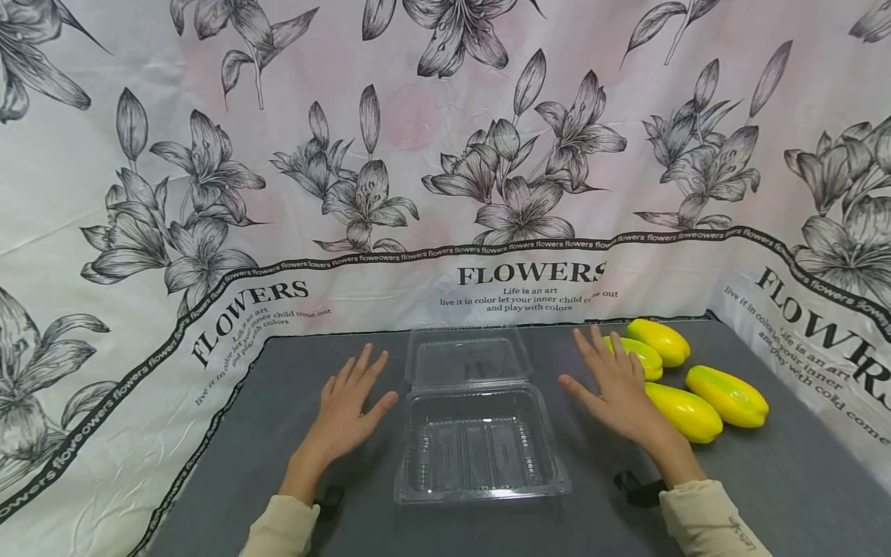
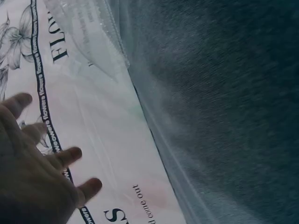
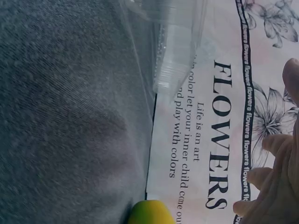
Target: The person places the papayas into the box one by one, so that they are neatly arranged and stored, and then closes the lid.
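Note:
A clear plastic clamshell box [image 1: 480, 495] lies with its lid folded back on the grey table, between the two hands. To its left is my left hand [image 1: 351, 410], fingers spread and holding nothing. On the other side my right hand [image 1: 612, 387] hovers with spread fingers, also holding nothing. Beyond the right hand lie several yellow-green fruits, mango- or papaya-like: one yellow fruit [image 1: 685, 414] is partly behind the hand, another fruit [image 1: 727, 396] sits further right. In the right wrist view the tip of a fruit [image 3: 152, 212] shows at the bottom, and part of the clear box [image 3: 175, 60] at the top.
A white cloth [image 1: 529, 286] printed with flowers and lettering hangs behind the grey table [image 1: 278, 387] and along both sides. Dark straps [image 1: 636, 489] show at both wrists, near the beige sleeves [image 1: 703, 518].

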A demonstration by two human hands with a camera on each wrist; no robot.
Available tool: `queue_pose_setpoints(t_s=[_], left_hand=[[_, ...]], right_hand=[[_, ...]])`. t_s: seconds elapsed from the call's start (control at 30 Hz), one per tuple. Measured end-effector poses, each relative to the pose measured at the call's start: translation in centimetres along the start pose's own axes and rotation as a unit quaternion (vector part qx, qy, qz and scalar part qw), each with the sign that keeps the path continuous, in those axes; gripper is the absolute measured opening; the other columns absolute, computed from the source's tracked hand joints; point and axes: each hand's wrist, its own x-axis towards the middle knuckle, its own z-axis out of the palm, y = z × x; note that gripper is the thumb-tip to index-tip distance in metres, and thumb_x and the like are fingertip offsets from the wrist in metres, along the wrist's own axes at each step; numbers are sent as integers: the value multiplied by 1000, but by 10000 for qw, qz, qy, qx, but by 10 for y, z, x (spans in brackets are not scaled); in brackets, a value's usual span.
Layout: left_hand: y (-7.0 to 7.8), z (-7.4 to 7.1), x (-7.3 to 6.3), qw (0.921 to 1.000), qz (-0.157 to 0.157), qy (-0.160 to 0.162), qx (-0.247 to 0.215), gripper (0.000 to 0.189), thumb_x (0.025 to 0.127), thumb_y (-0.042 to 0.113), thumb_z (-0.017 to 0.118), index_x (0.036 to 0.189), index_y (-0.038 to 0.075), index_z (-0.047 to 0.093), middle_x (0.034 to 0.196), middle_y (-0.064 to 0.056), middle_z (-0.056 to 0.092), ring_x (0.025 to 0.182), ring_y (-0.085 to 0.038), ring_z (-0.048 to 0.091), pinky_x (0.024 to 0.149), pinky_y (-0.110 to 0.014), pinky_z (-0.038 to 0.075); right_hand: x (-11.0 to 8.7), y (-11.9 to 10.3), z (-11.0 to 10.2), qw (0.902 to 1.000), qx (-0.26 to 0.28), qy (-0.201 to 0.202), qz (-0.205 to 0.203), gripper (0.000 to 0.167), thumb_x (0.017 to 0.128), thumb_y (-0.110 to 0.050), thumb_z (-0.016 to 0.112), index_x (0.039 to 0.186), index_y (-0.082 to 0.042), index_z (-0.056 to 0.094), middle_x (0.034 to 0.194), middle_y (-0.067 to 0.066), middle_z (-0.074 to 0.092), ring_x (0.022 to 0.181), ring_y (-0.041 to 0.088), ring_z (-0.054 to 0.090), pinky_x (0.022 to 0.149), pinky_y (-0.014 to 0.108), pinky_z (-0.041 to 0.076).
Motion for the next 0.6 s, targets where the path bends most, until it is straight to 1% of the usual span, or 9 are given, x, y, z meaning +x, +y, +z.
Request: queue_pose_setpoints(t_s=[0.2,0.3,0.4,0.47,0.6], left_hand=[[-1,6,-9,9972,483,-190,-535,69,100,45,61,161,30,31,173,-4,13,153,-47,26,111,-82,21],[-2,9,-12,9948,676,-271,-711,69,98,44,65,159,34,33,173,1,16,152,-44,30,110,-80,28],[-1,11,-15,9922,873,-351,-821,69,95,41,69,157,37,37,171,3,22,152,-40,32,110,-75,34],[-1,12,-16,9905,954,-402,-904,68,94,38,72,155,35,42,170,2,27,152,-39,34,109,-74,36],[0,13,-18,9865,1107,-498,-1103,64,91,33,76,150,26,51,164,-3,37,150,-39,36,109,-73,37]], right_hand=[[-6,4,9,9997,210,-74,-110,83,101,-55,54,165,-20,15,171,20,6,156,51,-3,117,77,1],[-7,5,14,9995,280,-103,-133,82,100,-54,55,165,-20,17,171,21,10,155,53,1,118,76,2],[-8,6,19,9991,377,-139,-135,81,100,-53,56,164,-19,20,170,22,14,154,55,5,118,76,3],[-9,7,21,9987,465,-164,-146,81,100,-52,57,164,-18,21,169,23,16,154,55,6,117,77,4],[-10,8,25,9981,561,-210,-162,79,100,-50,57,163,-17,24,169,22,18,154,55,8,116,77,5]])
